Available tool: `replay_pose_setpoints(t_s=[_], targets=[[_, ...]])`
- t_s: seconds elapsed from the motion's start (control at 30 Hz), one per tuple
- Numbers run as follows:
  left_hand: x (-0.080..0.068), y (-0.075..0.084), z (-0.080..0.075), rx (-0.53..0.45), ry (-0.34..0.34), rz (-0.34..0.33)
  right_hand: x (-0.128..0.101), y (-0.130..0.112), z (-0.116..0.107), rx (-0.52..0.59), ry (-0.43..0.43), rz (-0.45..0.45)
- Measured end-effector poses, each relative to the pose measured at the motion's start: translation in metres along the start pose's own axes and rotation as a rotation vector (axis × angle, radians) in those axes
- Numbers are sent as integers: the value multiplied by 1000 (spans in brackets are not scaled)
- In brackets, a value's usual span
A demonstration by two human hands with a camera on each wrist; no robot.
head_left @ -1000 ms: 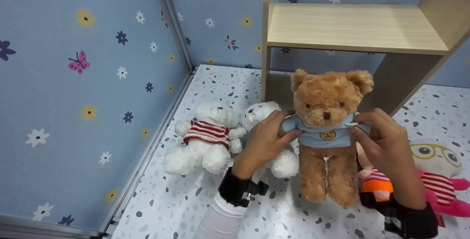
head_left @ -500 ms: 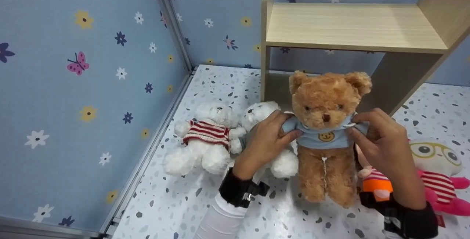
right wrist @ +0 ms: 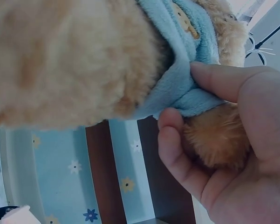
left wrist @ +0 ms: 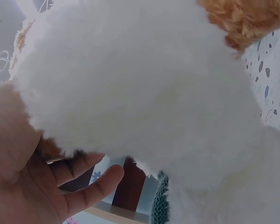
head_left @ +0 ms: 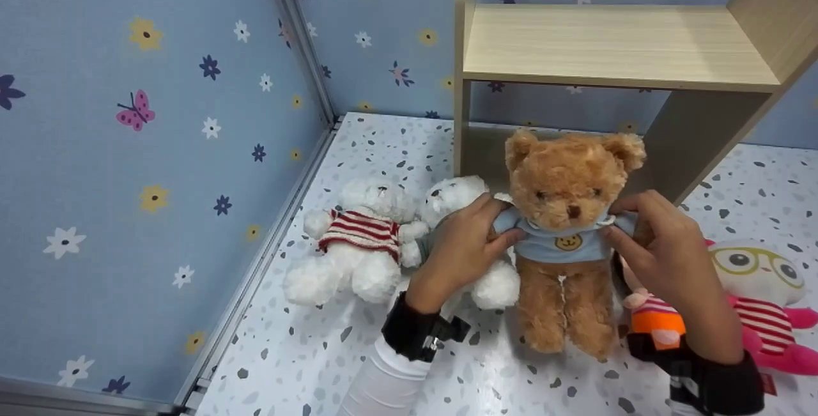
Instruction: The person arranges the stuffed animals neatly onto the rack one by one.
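Head: bear (head_left: 567,242) before open-fronted shelf (head_left: 617,45)

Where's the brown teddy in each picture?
Head: right of the middle, between the left hand and right hand: that's the brown teddy.
Left wrist: mostly hidden behind blurry white fluff; brown fur shows at top right, with little bits at the left.
Right wrist: big across the top and left, its blue shirt touching the thumb.
Shared landmark: the flowered wall shows in all three.
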State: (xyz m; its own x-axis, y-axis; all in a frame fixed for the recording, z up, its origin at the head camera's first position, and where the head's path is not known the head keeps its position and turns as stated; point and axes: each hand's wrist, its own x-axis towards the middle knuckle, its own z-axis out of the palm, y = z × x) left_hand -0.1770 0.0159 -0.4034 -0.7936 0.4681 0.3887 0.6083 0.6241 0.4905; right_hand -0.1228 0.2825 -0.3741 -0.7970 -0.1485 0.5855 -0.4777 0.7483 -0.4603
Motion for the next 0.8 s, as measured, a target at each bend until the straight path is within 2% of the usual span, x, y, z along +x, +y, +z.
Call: replay_pose_setpoints(t_s=[0.27, 0.47, 0.63, 0.8], targets=[[-3, 3, 2, 86, -2, 15, -2, 3, 0, -67, -141, 129], [-3, 5, 4, 108, -19, 29, -3, 5, -2, -62, -270, 224], [-3, 4, 6, 100, -24, 51, -2, 7, -1, -56, -357, 258], [-3, 3, 7, 85, -25, 48, -3, 9, -3, -32, -365, 214]])
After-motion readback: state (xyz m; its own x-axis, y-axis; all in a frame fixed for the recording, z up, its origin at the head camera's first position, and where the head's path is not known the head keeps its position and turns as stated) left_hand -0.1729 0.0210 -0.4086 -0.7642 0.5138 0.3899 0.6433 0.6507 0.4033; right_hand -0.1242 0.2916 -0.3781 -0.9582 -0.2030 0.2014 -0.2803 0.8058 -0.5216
